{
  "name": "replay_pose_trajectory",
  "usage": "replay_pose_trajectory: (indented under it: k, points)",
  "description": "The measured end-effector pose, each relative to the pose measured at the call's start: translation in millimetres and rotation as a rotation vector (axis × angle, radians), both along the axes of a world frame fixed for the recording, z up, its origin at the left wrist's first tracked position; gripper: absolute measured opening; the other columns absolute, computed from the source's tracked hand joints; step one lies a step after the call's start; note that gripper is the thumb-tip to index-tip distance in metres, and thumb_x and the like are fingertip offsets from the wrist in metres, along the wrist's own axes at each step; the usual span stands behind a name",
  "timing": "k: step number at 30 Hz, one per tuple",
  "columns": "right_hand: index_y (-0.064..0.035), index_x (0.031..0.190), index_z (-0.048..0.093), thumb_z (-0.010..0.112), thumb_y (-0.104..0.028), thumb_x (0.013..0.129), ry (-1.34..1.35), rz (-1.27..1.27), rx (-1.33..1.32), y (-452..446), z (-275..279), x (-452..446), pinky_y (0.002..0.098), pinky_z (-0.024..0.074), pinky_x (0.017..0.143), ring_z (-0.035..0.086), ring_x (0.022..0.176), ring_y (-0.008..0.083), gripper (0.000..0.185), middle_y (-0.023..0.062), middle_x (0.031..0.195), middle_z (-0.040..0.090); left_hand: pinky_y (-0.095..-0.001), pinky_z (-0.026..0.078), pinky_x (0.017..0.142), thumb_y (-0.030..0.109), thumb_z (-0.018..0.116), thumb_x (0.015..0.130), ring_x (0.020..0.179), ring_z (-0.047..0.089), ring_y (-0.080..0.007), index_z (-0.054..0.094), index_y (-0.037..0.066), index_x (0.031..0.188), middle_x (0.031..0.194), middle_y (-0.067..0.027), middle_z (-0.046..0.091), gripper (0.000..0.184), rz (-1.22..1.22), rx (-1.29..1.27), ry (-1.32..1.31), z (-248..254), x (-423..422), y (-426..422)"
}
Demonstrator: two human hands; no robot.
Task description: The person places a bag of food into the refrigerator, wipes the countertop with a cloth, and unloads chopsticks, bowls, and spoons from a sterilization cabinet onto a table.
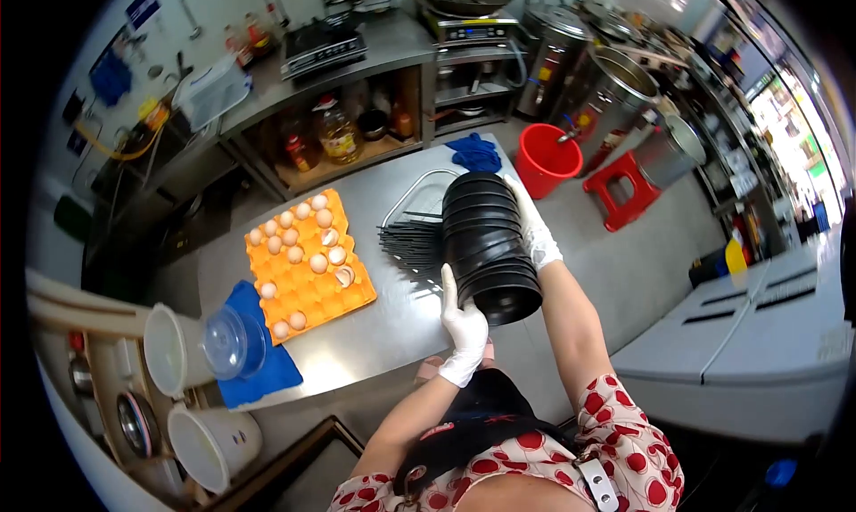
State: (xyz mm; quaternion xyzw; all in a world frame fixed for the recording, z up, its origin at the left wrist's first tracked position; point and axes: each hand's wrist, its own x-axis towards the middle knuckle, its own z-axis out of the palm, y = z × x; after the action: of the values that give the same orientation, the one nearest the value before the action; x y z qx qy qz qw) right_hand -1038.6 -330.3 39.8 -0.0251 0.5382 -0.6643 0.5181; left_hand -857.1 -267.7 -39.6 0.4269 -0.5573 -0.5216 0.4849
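Observation:
A long stack of black bowls (481, 213) lies tilted between my two gloved hands, over the right end of the steel table (392, 334). My left hand (464, 329) grips the stack near its lower end, thumb up along the side. Along the far right side, my right hand (532, 227) is wrapped against the bowls, its fingers partly hidden behind them. Just left of the stack is a bundle of black chopsticks or similar thin sticks (412, 244), beside a bent metal wire handle (415, 189).
An orange egg tray (312, 289) holds eggs and some broken shells. A clear bowl (230, 342) sits by a blue cloth (267, 369). Another blue cloth (475, 152) lies at the table's far end. Beyond are a red bucket (546, 160) and red stool (624, 191); white buckets (214, 445) stand lower left.

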Motion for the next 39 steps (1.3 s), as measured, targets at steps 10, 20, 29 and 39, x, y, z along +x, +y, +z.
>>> replay_pose_trajectory:
  k: [10,20,29,39]
  points:
    - [-0.0044,0.111,0.062,0.063,-0.024,0.088,0.881,0.229,-0.159,-90.7,-63.7,-50.7,0.0272,0.0452,0.088,0.061,0.099,0.0183,0.031,0.0055,0.107,0.066,-0.0298,0.038,0.102,-0.017,0.041,0.078,0.124,0.049,-0.0306,0.035,0.004,0.143,0.138,-0.0214,0.046,0.068,0.279,0.123,-0.040,-20.6,-52.2,-22.9]
    - [0.0036,0.105,0.065,0.052,-0.032,0.094,1.079,0.438,0.172,-122.5,-91.6,-70.8,0.0341,0.0477,0.080,0.066,0.089,0.0268,0.040,0.0186,0.095,0.069,-0.0325,0.030,0.110,-0.019,0.045,0.074,0.133,0.039,-0.0312,0.035,0.003,0.142,0.144,-0.0201,0.038,0.072,0.236,-0.045,-0.211,-22.9,-59.4,-19.8]
    - [0.0008,0.098,0.066,0.058,-0.025,0.092,0.545,0.398,0.005,-113.7,-119.3,-92.3,0.0254,0.0454,0.066,0.057,0.070,0.0126,0.028,0.0056,0.082,0.066,-0.0393,0.025,0.112,-0.018,0.046,0.070,0.137,0.029,-0.0392,0.032,-0.002,0.142,0.146,-0.0274,0.028,0.075,0.279,-0.180,-0.361,-17.1,-83.6,-16.6]
    - [0.0027,0.111,0.062,0.045,-0.037,0.098,0.465,0.382,-0.187,-0.9,-107.7,-124.6,0.0314,0.0474,0.086,0.060,0.095,0.0179,0.045,0.0105,0.105,0.065,-0.0516,0.014,0.114,-0.001,0.054,0.073,0.139,0.016,-0.0458,0.029,-0.002,0.143,0.149,-0.0289,0.018,0.074,0.270,-0.356,-0.709,1.0,-99.1,-10.4]
